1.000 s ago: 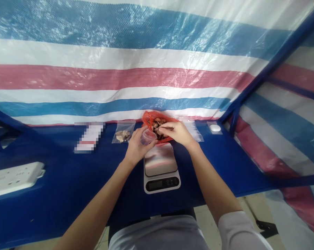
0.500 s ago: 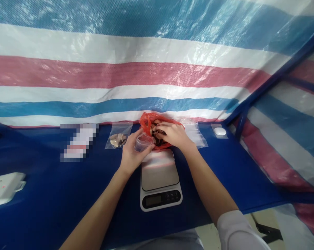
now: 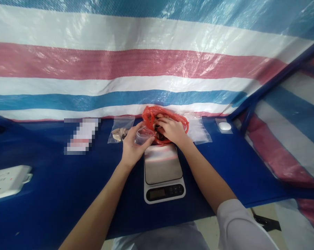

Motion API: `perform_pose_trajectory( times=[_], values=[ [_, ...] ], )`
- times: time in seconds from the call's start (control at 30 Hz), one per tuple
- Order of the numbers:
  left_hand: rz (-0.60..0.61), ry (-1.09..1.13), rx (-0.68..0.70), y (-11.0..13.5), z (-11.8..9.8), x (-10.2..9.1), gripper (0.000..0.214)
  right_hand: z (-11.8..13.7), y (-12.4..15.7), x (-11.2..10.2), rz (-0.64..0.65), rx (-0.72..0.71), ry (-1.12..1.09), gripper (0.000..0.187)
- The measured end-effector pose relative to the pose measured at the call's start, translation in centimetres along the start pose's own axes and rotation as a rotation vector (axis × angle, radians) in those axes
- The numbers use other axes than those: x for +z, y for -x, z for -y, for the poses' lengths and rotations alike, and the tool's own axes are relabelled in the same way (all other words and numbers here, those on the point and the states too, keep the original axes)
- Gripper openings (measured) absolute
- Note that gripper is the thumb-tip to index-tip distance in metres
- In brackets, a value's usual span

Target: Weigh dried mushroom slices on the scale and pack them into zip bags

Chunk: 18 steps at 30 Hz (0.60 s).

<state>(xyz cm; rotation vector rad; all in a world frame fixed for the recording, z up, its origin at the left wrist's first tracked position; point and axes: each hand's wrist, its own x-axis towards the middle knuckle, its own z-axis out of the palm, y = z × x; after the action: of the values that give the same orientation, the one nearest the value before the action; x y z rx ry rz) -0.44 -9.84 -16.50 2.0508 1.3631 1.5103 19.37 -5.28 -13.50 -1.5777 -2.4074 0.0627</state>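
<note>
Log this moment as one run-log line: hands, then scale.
left hand: holds clear cup | right hand: on brown pieces in red bag | scale: in front of bag

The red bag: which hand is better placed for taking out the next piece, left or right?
Right, I think. The right hand is at the mouth of the red bag, with its fingers on the dark pieces. The left hand is holding a clear plastic cup.

A blue table (image 3: 55, 208) is carrying a scale (image 3: 162, 165) at its middle, with a red bag (image 3: 149, 116) lying just behind it, a zip bag (image 3: 123, 124) and a plastic bag (image 3: 198, 133) lying on either side (the zip bag is holding pale pieces), a blurred packet (image 3: 82, 135) and a power strip (image 3: 8, 182) resting further left.
</note>
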Motion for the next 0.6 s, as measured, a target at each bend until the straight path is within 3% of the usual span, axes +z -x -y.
perform_pose_trajectory(
  times=[0.3,0.6],
  values=[
    [0.019,0.019,0.004,-0.3,-0.4,-0.1,0.063,-0.5,0.3,-1.7,-0.063,0.055,-0.129,0.032],
    [0.013,0.122,0.084,-1.5,-0.5,0.5,0.067,-2.0,0.7,-2.3,-0.016,-0.068,-0.412,0.020]
  ],
)
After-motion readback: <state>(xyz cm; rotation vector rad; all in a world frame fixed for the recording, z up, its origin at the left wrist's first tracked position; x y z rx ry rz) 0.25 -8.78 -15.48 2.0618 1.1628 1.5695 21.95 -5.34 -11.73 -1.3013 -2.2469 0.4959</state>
